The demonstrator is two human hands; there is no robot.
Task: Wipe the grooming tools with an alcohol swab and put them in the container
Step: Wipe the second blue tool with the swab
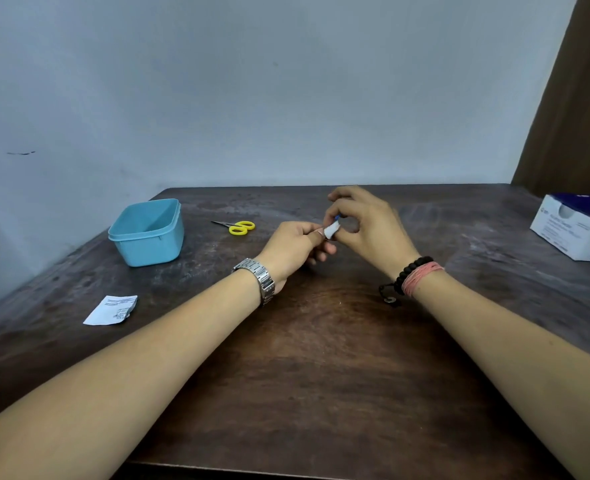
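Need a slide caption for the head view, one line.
Both hands, left hand and right hand, wipe a small tool with a white swab; scissors and blue container wait.

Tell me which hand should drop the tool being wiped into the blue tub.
Left, probably. The left hand is nearer the blue tub, which stands open on its side of the table. The right hand is farther off and pinches the white swab around the small tool.

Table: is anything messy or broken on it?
Only a torn white wrapper lying loose near the table's left edge, like litter. The scissors and blue container look fine.
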